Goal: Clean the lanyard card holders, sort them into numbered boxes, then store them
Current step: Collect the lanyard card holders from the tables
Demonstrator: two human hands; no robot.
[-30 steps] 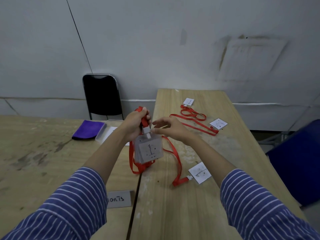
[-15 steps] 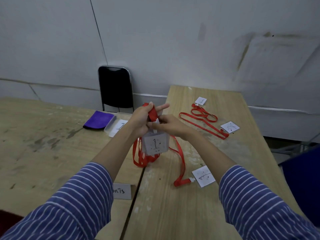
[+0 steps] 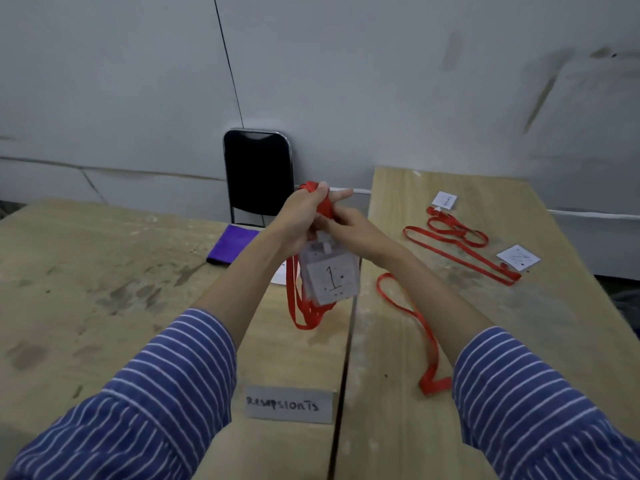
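- Head view is showing the left hand (image 3: 304,216) clenching round a gathered bunch of flat red fabric lanyard strap (image 3: 320,206), held up above the seam between two tables.
- Right hand (image 3: 353,230) is pinching at the clip end of the same strap, just above the clear plastic card holder with a paper insert marked "1" (image 3: 329,275), which is hanging below both hands, tilted slightly.
- Strap loops are dangling under the holder, not touching the pale wooden tabletop (image 3: 104,289) as far as I can tell.
- Step in hand is looking like bundling the strap round the fingers before sorting. Doing it well is probably meaning keeping the coils flat and even, keeping the holder free and its "1" readable, and not letting loose loops snag.
- Another red lanyard lying loose (image 3: 415,323) is trailing along the right table under the right forearm; it could catch on the sleeve.
- Farther right, two more red lanyards with small white number cards (image 3: 460,237) are lying uncoiled, seemingly waiting.
- Folded purple cleaning cloth (image 3: 232,244) is lying far-left of the hands, near a black folding chair (image 3: 258,174).
- Grey handwritten paper label (image 3: 289,405) is lying near the table edge.
- Numbered boxes: only a pale edge is peeking behind the left arm; cannot tell what it is.
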